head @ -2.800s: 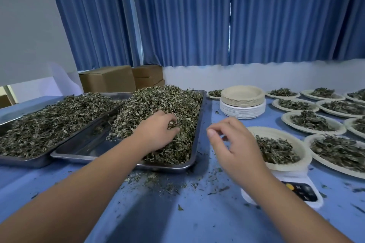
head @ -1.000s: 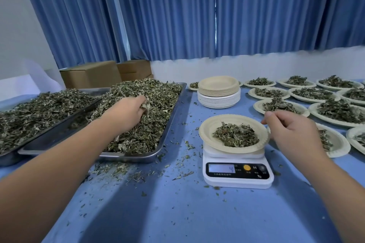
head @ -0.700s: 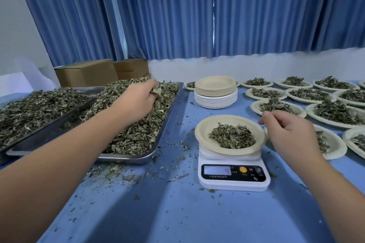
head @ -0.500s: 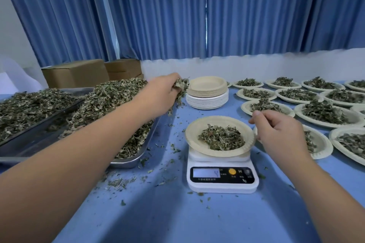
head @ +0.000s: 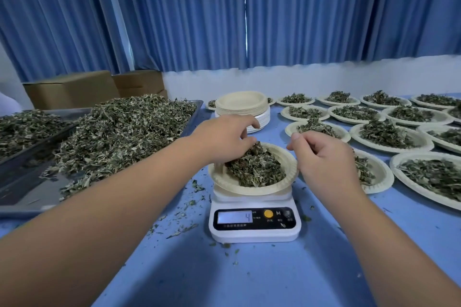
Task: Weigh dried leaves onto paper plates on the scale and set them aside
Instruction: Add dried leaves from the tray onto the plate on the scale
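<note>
Blue curtains (head: 187, 12) hung behind a blue table (head: 249, 279) strewn with leaf crumbs. At about ten o'clock from the scale (head: 254, 232), two metal trays (head: 22, 210) carried heaps of dried leaves (head: 119, 137), grey-green, crumpled and broken small, with cardboard boxes (head: 72, 88) behind them. From eight o'clock the left hand (head: 224, 139) reached over the paper plate (head: 249, 190) that sat on the scale. Its fingers (head: 243, 143) were curled down and pinched a clump of leaves (head: 257, 148) just above the dark green pile (head: 259, 172) already on the plate. The display read 4. At twelve o'clock stood a stack of empty plates (head: 239, 103), partly hidden by the left hand. The right hand (head: 329, 162) hovered at the plate's three o'clock rim and covered it there, its fingers curled with the thumb against the forefinger; whether they held anything could not be told. Rows of filled plates (head: 424, 142) lay from one to three o'clock, the nearest half hidden behind the right hand.
</note>
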